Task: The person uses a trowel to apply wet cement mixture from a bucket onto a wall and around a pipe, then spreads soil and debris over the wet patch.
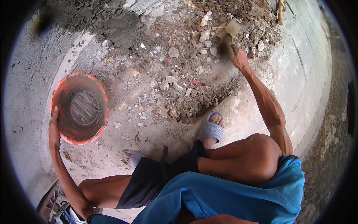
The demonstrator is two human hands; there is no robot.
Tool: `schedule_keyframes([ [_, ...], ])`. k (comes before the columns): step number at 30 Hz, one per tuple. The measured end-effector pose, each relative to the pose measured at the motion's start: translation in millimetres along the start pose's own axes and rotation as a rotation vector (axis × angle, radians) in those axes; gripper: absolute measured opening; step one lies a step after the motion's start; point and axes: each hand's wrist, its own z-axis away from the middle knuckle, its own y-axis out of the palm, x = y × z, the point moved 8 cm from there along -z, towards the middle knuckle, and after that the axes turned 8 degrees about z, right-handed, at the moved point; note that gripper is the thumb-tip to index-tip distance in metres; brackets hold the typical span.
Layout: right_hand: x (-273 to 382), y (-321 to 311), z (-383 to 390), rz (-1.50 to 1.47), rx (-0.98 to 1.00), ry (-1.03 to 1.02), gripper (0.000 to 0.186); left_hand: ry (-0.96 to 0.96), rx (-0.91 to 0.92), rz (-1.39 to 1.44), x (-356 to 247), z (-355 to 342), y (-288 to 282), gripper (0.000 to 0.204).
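Note:
At the left, a round orange-red bucket [102, 121] stands tilted against the base of the wall, its inside smeared with grey mortar. A ridged grey layer of mortar [85, 108] covers its bottom. My left hand [54, 125] is closed on the bucket's outer left rim; part of its fingers is hidden behind it. Stretched out to the far right, my right hand [238, 58] is closed on a blurred, flat tan-grey tool [230, 30], trowel-like in shape. This tool lies over the rubble, and its grip is dark and smeared.
Broken rubble and soil [179, 86] spread between the bucket and my right arm. Wet grey mortar [112, 22] lies at the far left beside the rough wall [26, 86]. My sandalled feet [212, 130] stand near the rubble. A short stick [280, 13] lies far right.

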Motion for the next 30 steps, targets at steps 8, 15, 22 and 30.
schedule_keyframes([
  [8, 111.1, -22.4, 57.1, 0.184, 0.194, -0.154, 0.037, -0.023, -0.005, 0.019, 1.3, 1.7, -2.7, 0.081],
  [15, 105.3, -79.0, 35.9, 0.167, 0.107, -0.041, 0.037, 0.003, -0.023, -0.119, -10.3, 12.6, 1.3, 0.084],
  [22, 112.1, -94.4, -137.2, 0.642, -0.108, -0.165, 0.042, 0.005, -0.057, -0.135, -10.1, 17.3, 0.2, 0.086],
  [30, 111.4, 13.7, -29.1, 0.469, 0.317, -0.074, 0.045, 0.04, 0.05, -0.139, -20.6, 17.2, 10.2, 0.085],
])
